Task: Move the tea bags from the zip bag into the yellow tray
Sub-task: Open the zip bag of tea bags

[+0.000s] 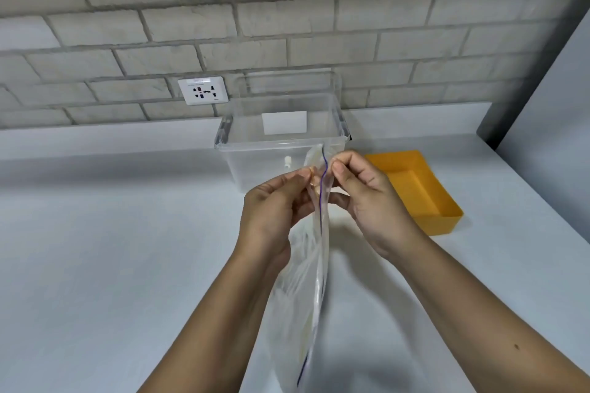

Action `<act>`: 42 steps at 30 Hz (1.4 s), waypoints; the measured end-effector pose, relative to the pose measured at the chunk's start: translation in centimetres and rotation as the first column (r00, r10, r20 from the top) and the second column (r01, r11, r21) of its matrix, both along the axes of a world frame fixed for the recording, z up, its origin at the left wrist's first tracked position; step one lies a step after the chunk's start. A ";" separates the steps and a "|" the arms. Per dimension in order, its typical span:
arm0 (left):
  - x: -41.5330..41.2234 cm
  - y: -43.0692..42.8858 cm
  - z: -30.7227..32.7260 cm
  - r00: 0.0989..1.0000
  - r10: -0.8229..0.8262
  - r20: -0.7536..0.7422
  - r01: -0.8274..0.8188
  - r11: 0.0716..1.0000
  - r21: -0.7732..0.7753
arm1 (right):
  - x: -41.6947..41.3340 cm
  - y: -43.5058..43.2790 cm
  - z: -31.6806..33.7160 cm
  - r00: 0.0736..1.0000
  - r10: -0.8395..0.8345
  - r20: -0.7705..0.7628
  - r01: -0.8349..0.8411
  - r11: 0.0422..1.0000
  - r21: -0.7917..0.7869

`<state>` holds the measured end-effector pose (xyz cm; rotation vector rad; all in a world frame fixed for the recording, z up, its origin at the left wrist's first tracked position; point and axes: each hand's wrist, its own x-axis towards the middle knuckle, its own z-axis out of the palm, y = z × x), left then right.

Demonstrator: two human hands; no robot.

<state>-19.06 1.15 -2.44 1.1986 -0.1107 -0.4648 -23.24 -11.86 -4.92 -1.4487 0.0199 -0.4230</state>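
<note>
Hands, left [271, 201] and right [367, 191], pinch opposite lips of limp, slippery zip bag [306, 265]; grip beside seal.

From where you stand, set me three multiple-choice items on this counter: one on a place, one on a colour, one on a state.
1. Where is the yellow tray?
A. Right of the clear plastic bin
B. Inside the bin
C. Left of the bin

2. What colour is the seal line on the zip bag?
A. Red
B. Purple-blue
C. Green

3. How is the bag held?
A. Lying flat on the counter
B. By one hand only
C. Pinched at its top by both hands

Answers:
1. A: the tray sits on the white counter to the bin's right.
2. B: a thin purple-blue line runs along the bag's edge.
3. C: the left hand and right hand each grip one side of the top edge, and the bag hangs down between the forearms.
</note>
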 end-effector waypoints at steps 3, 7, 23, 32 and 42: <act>0.0 0.1 -0.1 0.999 0.022 0.046 -0.023 0.999 0.022 | 0.0 -0.2 0.2 1.000 0.007 -0.009 -0.007 0.999 0.053; -0.3 0.3 -0.2 0.994 0.039 0.100 -0.047 0.996 0.080 | -0.2 0.1 1.0 0.997 -0.045 -0.059 0.042 0.998 -0.046; -0.3 1.2 -0.7 0.988 -0.082 0.130 0.055 0.978 0.199 | -2.1 0.2 0.7 0.964 -0.118 -0.237 0.151 0.980 0.128; -0.9 1.2 -0.5 0.981 -0.129 0.143 0.081 0.951 0.300 | -2.9 0.6 1.3 0.948 -0.166 -0.272 0.150 0.986 -0.077; -1.5 1.3 0.3 0.850 -0.264 0.456 -0.123 0.741 0.660 | -2.4 0.7 0.8 0.949 -0.250 -0.194 0.259 0.966 0.020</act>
